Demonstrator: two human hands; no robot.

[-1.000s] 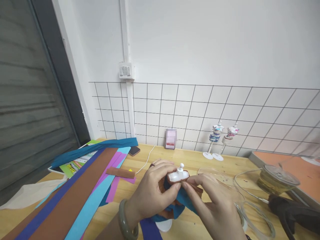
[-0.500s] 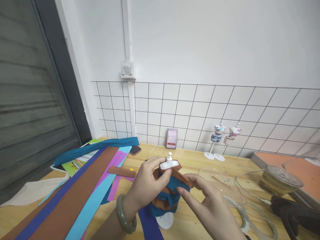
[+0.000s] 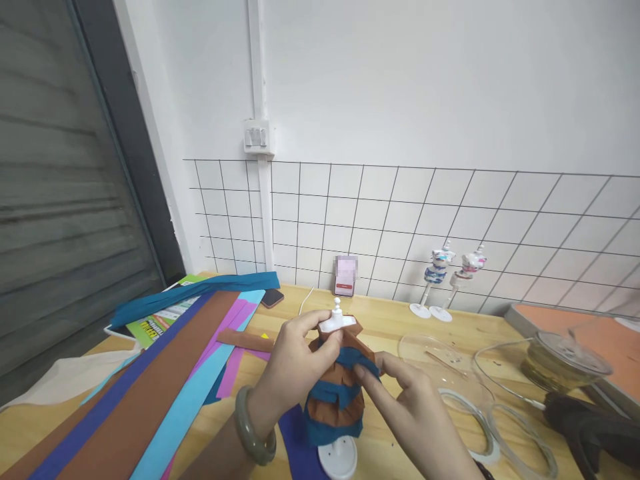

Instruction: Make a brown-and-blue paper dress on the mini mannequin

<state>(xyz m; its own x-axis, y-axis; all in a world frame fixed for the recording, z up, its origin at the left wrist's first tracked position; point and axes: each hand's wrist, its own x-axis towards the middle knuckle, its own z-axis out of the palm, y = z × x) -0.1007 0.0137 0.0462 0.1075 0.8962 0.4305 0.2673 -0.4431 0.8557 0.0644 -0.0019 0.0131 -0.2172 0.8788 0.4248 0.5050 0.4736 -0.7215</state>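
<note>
A small white dress form (image 3: pixel 337 323) stands in front of me, wrapped in layered brown and teal paper or cloth strips (image 3: pixel 334 415). Its knobbed neck shows at the top and its round white base (image 3: pixel 339 459) below. My left hand (image 3: pixel 293 360) grips the form's shoulder and chest between thumb and fingers. On the other side, my right hand (image 3: pixel 420 403) pinches the end of a teal strip (image 3: pixel 361 360) that crosses the chest over a brown layer. The back of the form is hidden.
Long coloured strips (image 3: pixel 165 373) cover the table's left side, with a dark phone (image 3: pixel 273 298) behind. Another phone (image 3: pixel 345 276) leans on the wall. Two small decorated dress forms (image 3: pixel 439 267) stand at the back right. A ribbon spool (image 3: pixel 565 360), tape rings (image 3: pixel 475 420) and a black tool (image 3: pixel 590 427) lie right.
The dress form has tilted, and more of its base and lower layers shows. The teal strip in my right hand now lies higher across the chest. My left hand keeps its grip.
</note>
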